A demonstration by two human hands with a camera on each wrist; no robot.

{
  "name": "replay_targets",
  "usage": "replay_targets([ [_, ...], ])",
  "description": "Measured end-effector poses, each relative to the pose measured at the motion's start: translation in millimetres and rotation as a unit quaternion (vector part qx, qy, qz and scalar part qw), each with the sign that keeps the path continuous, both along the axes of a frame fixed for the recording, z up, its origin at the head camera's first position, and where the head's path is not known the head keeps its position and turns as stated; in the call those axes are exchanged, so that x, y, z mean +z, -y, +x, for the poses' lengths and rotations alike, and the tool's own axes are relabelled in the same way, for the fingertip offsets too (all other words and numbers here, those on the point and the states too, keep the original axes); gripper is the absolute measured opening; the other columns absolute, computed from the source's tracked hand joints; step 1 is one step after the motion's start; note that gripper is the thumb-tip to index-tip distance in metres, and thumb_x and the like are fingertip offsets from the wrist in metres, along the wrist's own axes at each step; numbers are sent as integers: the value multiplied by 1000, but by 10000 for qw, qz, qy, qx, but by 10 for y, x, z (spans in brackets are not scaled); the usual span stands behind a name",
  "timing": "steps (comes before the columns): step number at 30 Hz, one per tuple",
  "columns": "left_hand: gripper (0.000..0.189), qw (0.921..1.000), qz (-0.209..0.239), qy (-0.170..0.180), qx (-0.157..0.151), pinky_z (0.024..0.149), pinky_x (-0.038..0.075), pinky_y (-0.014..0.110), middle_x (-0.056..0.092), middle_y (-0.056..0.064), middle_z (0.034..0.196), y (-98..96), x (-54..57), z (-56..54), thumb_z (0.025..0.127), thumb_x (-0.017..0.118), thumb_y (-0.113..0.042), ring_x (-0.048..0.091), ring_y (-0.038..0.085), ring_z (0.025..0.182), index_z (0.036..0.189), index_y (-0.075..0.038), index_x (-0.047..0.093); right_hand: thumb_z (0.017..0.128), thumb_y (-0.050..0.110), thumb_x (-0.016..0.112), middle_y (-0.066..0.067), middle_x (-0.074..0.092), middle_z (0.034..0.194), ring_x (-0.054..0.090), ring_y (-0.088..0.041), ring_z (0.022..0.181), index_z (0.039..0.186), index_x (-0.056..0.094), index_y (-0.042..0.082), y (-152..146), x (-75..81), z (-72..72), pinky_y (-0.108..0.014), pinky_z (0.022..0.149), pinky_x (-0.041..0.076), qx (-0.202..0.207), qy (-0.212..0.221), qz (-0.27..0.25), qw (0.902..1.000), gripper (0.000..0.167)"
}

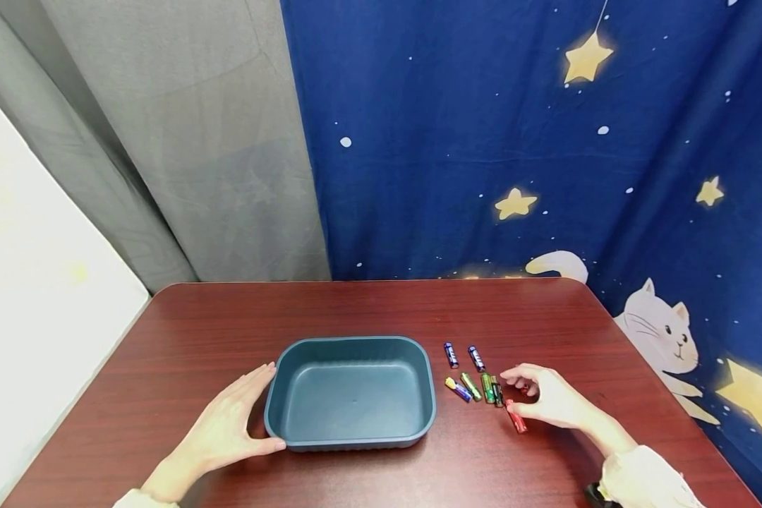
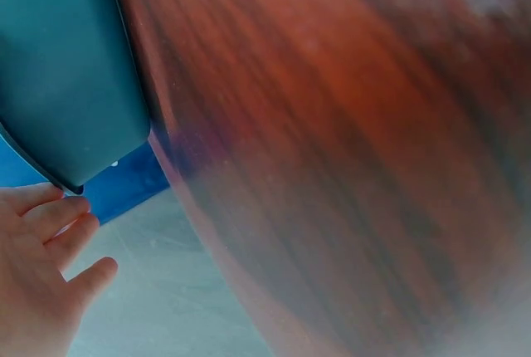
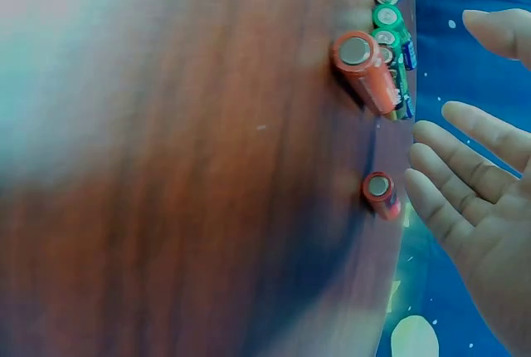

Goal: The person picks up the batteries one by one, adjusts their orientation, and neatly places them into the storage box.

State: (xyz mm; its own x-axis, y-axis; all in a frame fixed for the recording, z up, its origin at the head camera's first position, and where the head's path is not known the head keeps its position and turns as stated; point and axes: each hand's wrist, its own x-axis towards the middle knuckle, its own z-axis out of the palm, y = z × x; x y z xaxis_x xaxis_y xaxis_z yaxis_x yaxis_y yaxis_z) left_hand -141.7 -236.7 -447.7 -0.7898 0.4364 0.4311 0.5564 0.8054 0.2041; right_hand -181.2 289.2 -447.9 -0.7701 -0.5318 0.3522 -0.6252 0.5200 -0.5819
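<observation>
A blue-green rectangular tub [image 1: 351, 395] stands on the table. My left hand [image 1: 228, 418] rests along its left side, fingertips at the far-left rim and thumb at the near-left corner. In the left wrist view, the fingertips [image 2: 76, 205] meet the tub's corner. To the tub's right, my right hand [image 1: 554, 398] hovers over two red batteries with fingers spread and loosely bent. One red battery [image 1: 517, 419] lies beside the thumb tip; the other red battery [image 3: 382, 195] is partly hidden under the fingers in the head view. Nothing is held in either hand.
Several other batteries lie left of the right hand: green batteries [image 1: 487, 388], a dark one [image 1: 497, 391], a blue and yellow one [image 1: 458, 389], and two blue ones [image 1: 476, 358] farther back. A blue star-patterned curtain [image 1: 457, 155] hangs behind the brown table [image 1: 241, 317].
</observation>
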Motion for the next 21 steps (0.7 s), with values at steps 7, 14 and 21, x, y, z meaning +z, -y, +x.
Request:
replay_targets([
  [7, 104, 10000, -13, -16, -2, 104, 5, 8, 49, 15, 130, 1, 1, 2, 55, 72, -66, 46, 32, 117, 132, -1, 44, 65, 15, 80, -2, 60, 82, 52, -12, 74, 99, 62, 2, -77, -55, 98, -22, 56, 45, 47, 121, 120, 9998, 41],
  [14, 104, 10000, -8, 3, 26, 104, 5, 9, 48, 14, 131, 6, 3, 6, 55, 72, -65, 45, 30, 118, 132, -2, 43, 67, 19, 79, 4, 59, 80, 52, -8, 73, 99, 64, 4, -114, -92, 151, -20, 56, 45, -21, 241, 210, 9995, 39],
  [21, 104, 10000, 3, 4, -4, 104, 6, 9, 48, 13, 131, 3, -8, 0, 55, 72, -65, 44, 30, 119, 133, -3, 43, 64, 18, 80, 6, 58, 80, 51, -6, 73, 99, 64, 3, -144, -150, 158, -19, 55, 44, 69, 255, 247, 9993, 41],
])
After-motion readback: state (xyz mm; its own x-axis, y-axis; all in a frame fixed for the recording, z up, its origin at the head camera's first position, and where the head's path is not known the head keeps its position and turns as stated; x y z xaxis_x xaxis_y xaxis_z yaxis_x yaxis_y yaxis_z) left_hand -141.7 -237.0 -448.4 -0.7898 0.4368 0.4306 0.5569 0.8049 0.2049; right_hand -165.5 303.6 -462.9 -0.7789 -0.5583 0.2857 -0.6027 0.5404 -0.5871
